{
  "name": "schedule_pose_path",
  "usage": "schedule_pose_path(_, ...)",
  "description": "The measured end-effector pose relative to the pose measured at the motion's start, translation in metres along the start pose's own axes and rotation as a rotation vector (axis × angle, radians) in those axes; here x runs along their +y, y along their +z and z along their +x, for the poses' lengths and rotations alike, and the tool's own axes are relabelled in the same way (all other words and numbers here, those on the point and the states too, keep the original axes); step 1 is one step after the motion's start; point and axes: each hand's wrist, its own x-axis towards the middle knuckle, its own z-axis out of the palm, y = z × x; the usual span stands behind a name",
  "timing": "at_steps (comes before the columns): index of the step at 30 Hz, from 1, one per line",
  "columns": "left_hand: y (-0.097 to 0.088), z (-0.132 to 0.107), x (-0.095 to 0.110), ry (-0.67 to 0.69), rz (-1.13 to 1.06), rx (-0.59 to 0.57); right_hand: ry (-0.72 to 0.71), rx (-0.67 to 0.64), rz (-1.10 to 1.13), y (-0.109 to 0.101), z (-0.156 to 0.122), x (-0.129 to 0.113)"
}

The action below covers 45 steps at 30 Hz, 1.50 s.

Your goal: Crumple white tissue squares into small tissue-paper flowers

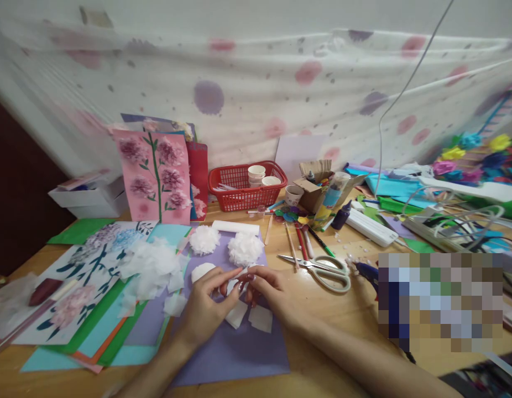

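Left hand (209,303) and right hand (275,288) pinch white paper (231,285); red basket (244,200) holds cups (256,180).

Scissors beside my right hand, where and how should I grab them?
Probably best by the pale handle loops, coming from the near side: the scissors lie flat, blades pointing left, away from the loops, and a blue tool sits right of them.

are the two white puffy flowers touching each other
Apart: the head view shows a strip of purple paper between the left flower and the right flower.
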Motion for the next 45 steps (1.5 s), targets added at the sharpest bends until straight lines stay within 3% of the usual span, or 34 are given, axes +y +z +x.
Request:
schedule_pose_path(7,0.003,-0.002,-0.002,0.092,0.044,-0.025,-0.005,0.029,-0.036,0.002,0.001,-0.002)
schedule_pose_path(22,0.003,-0.004,-0.002,0.053,0.005,-0.033,-0.011,0.025,-0.052,0.001,0.002,0.0)
schedule_pose_path(32,0.002,0.002,-0.004,-0.213,-0.176,-0.037,-0.032,-0.041,-0.118,0.003,0.0,0.002)
schedule_pose_path(40,0.003,0.004,-0.012,-0.367,-0.297,0.22,0.006,0.002,-0.135,0.001,0.0,0.006)
schedule_pose_path(45,0.004,0.006,-0.013,-0.361,-0.376,0.284,0.023,0.014,-0.057,0.002,0.0,0.007)
